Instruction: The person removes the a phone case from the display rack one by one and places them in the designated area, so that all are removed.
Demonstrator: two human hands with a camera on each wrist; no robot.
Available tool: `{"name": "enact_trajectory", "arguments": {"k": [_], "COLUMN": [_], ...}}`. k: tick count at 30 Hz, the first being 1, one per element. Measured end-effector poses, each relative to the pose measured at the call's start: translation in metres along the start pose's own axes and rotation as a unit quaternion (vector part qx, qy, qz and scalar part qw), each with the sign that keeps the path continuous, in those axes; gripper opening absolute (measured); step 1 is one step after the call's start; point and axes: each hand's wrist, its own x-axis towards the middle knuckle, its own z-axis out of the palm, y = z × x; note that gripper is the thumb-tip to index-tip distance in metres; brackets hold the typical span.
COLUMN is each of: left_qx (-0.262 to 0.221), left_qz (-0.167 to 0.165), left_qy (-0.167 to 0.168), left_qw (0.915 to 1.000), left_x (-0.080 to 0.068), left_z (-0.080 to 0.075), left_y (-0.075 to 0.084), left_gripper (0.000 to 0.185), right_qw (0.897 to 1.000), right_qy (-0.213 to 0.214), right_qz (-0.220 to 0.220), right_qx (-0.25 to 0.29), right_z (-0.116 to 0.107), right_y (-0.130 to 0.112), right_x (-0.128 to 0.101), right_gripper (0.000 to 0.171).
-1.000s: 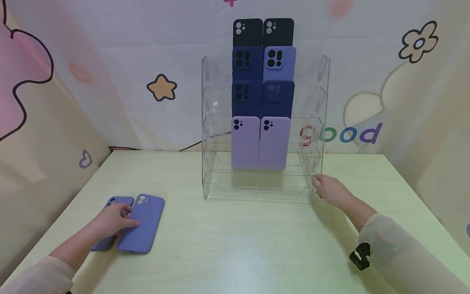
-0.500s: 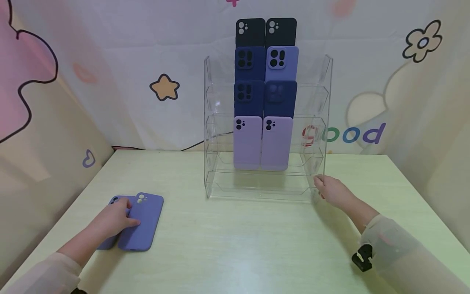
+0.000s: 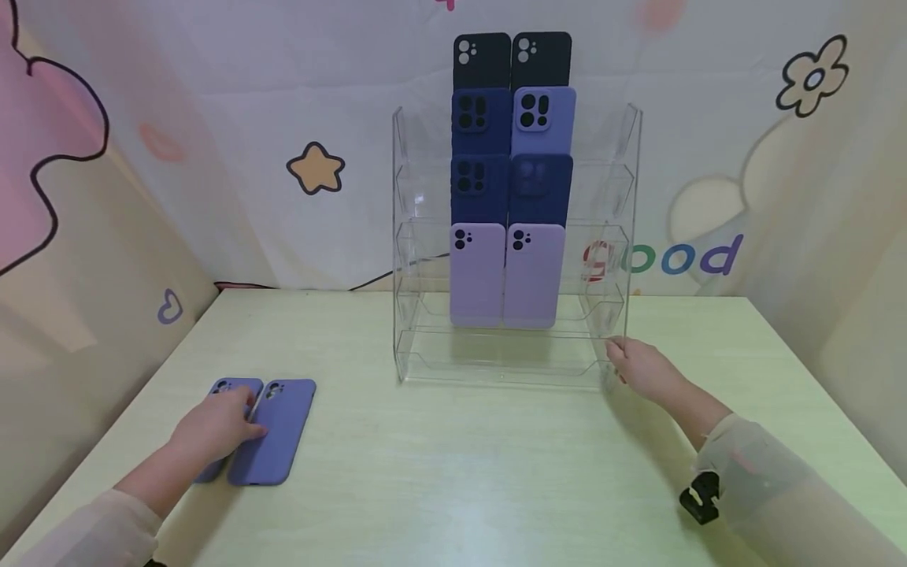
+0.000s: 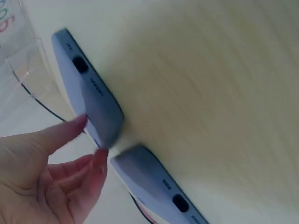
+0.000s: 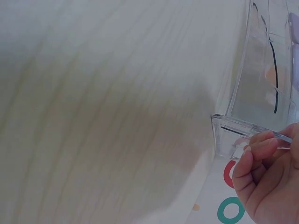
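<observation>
On the left of the table lie two blue-purple phone cases side by side. My left hand (image 3: 216, 425) pinches the near-side edge of the right one, a phone case (image 3: 279, 433), with the thumb on its back and fingertips at its edge, as the left wrist view shows. Partly under that hand is the other phone case (image 4: 145, 170), a narrow gap away. My right hand (image 3: 641, 368) grips the right side wall of a clear tiered display rack (image 3: 496, 378), low near its front; thumb and fingers close on the thin panel in the right wrist view.
Standing in the rack's tiers are two black cases (image 3: 482, 63), dark blue cases (image 3: 482, 126), a purple case (image 3: 544, 130) and two lilac cases (image 3: 478, 283). Its front lowest tier holds none. A patterned cloth (image 3: 212, 157) hangs behind the table (image 3: 453, 472).
The pinched case's top end has come down slightly, and its camera holes now look dark instead of pale. The other case sits a little farther right, nearer it. My right hand keeps its grip.
</observation>
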Motion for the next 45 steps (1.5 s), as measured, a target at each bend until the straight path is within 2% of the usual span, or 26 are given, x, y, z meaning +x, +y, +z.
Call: {"name": "enact_trajectory", "arguments": {"k": [3,5,7,9,11,13,18,26,28,32,35,37,41,45], "left_qx": [0.04,0.061,0.065,0.059,0.05,0.049,0.059,0.06,0.06,0.029,-0.026,-0.067,-0.124,-0.152], "left_qz": [0.034,0.061,0.084,0.099,0.107,0.119,0.133,0.123,0.127,0.163,0.19,0.193,0.199,0.208], "left_qy": [0.025,0.028,0.012,-0.019,-0.053,-0.07,-0.069,-0.08,-0.073,-0.024,0.017,0.035,0.057,0.07], "left_qw": [0.9983,0.9959,0.9943,0.9932,0.9916,0.9892,0.987,0.9874,0.9874,0.9859,0.9813,0.9783,0.9704,0.9637], "left_x": [-0.006,-0.013,-0.02,-0.027,-0.033,-0.038,-0.041,-0.041,-0.04,-0.035,-0.031,-0.028,-0.023,-0.017], "left_z": [0.004,0.009,0.014,0.02,0.024,0.027,0.03,0.024,0.022,0.013,0.0,-0.009,-0.02,-0.024], "left_y": [0.008,0.014,0.02,0.026,0.031,0.033,0.03,0.027,0.028,0.037,0.051,0.063,0.085,0.103], "left_gripper": [0.046,0.052,0.058,0.059,0.057,0.053,0.05,0.05,0.05,0.051,0.05,0.047,0.043,0.043], "right_qw": [1.0,1.0,1.0,0.999,0.999,0.999,1.0,1.0,1.0,1.0,1.0,1.0,1.0,1.0], "right_qy": [0.004,0.009,0.015,0.021,0.024,0.024,0.017,0.016,0.016,0.016,0.014,0.014,0.017,0.016], "right_qz": [-0.003,-0.009,-0.016,-0.022,-0.024,-0.021,-0.012,-0.013,-0.015,-0.015,-0.011,-0.008,-0.006,-0.003], "right_qx": [0.0,-0.003,-0.007,-0.012,-0.013,-0.012,-0.001,0.009,0.009,0.008,0.008,0.007,0.006,0.013], "right_z": [0.0,0.001,0.001,0.001,0.001,0.001,0.003,0.001,0.001,0.001,0.002,0.002,0.002,0.002], "right_y": [0.001,0.002,0.002,0.002,0.003,0.004,0.006,0.003,0.004,0.005,0.006,0.006,0.007,0.006], "right_x": [0.0,0.0,0.001,0.001,0.002,0.002,0.003,0.0,0.0,0.001,0.001,0.001,0.001,0.0], "right_gripper": [0.046,0.043,0.04,0.036,0.034,0.034,0.034,0.034,0.034,0.034,0.037,0.037,0.04,0.042]}}
